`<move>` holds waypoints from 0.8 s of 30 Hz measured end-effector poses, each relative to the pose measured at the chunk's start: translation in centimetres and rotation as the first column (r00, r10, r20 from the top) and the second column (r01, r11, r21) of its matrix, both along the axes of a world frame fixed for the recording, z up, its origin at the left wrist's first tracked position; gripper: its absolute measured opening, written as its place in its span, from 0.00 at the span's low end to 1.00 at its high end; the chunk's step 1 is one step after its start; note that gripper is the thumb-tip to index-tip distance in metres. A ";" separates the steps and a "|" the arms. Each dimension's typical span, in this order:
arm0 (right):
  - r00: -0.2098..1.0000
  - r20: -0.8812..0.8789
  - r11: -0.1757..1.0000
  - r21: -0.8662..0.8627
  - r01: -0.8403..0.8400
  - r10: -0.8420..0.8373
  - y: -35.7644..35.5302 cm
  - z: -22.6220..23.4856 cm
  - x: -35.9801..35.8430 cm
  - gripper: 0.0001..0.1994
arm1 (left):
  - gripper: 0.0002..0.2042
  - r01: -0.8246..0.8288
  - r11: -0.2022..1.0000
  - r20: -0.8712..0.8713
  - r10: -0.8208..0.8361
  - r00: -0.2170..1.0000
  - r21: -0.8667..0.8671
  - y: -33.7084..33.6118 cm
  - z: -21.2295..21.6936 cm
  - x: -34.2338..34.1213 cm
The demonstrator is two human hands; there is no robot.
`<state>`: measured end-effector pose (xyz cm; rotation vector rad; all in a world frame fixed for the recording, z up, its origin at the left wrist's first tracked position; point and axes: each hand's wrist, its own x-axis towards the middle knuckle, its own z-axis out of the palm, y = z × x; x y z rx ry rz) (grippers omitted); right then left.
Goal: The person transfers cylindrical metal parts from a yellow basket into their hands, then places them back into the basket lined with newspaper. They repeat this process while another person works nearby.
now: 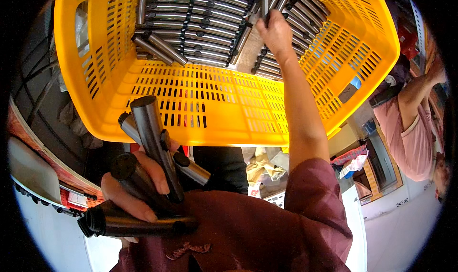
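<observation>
Over there, a big yellow plastic crate with slotted walls (pixel 267 136) is holding close rows of dark, shiny, metal-looking tubes (pixel 219 19); a knock to its wall could, I think, be jarring them out of line. Two loose dark tubes (pixel 167 48) are lying askew at the rows' near left end, and a nudge could be setting them rolling. Outside the crate, the left hand (pixel 125 197) is clutching a fanned bundle of smooth dark cylinders (pixel 152 133), fingers wrapping round them; since these are pointing different ways, one could be slipping through such an uneven hold. Inside, the right hand (pixel 278 33) is pinching one slim dark tube (pixel 265 5) near its end; a crooked angle could be scraping its neighbours. The crate's plastic is looking glossy, the tubes are gleaming in long streaks, and small round black knobs (pixel 205 23) are studding their sides.
</observation>
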<state>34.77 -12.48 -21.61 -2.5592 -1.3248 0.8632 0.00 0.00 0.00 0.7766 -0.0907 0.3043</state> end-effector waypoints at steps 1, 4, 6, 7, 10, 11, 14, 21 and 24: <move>0.997 -0.017 0.997 0.015 -0.077 0.078 -0.7 0.0 -0.5 0.14 | 0.20 0.124 0.992 0.058 -0.126 0.990 0.038 0.9 -0.5 -0.2; 0.974 -0.042 0.970 -0.092 -0.224 0.221 -2.7 0.2 -1.9 0.15 | 0.18 0.213 0.977 0.019 -0.213 0.977 0.010 1.1 0.6 -0.6; 0.997 -0.016 0.993 -0.097 -0.074 0.073 -3.6 0.4 -1.2 0.16 | 0.17 0.069 0.997 0.048 -0.068 0.997 -0.023 0.4 1.0 0.0; 0.998 0.039 0.997 -0.053 0.047 -0.045 -3.5 0.8 -0.4 0.16 | 0.17 -0.063 0.997 0.115 0.067 0.991 -0.037 -0.9 0.8 1.5; 0.948 0.233 0.958 0.234 0.163 -0.218 -2.8 -1.4 4.3 0.11 | 0.15 -0.203 0.979 -0.051 0.202 0.978 -0.032 -2.5 1.4 0.0; 0.930 0.348 0.965 0.260 0.023 -0.116 -2.3 -2.0 5.7 0.12 | 0.15 -0.202 0.979 -0.111 0.199 0.974 -0.022 -2.6 1.6 -0.4; 0.893 0.420 0.983 0.014 -0.183 0.161 0.5 -2.0 9.0 0.13 | 0.15 -0.170 0.985 -0.156 0.168 0.973 0.000 -2.4 1.6 -0.4; 0.686 0.186 0.707 -0.282 -0.649 0.704 3.0 -1.8 14.3 0.13 | 0.15 -0.025 1.000 -0.076 0.025 0.997 -0.001 -2.0 -0.4 -0.8; 0.622 0.132 0.600 -0.474 -0.644 0.772 4.3 -2.1 14.0 0.13 | 0.15 -0.074 0.997 0.021 0.075 0.997 -0.020 -2.1 -0.8 -0.1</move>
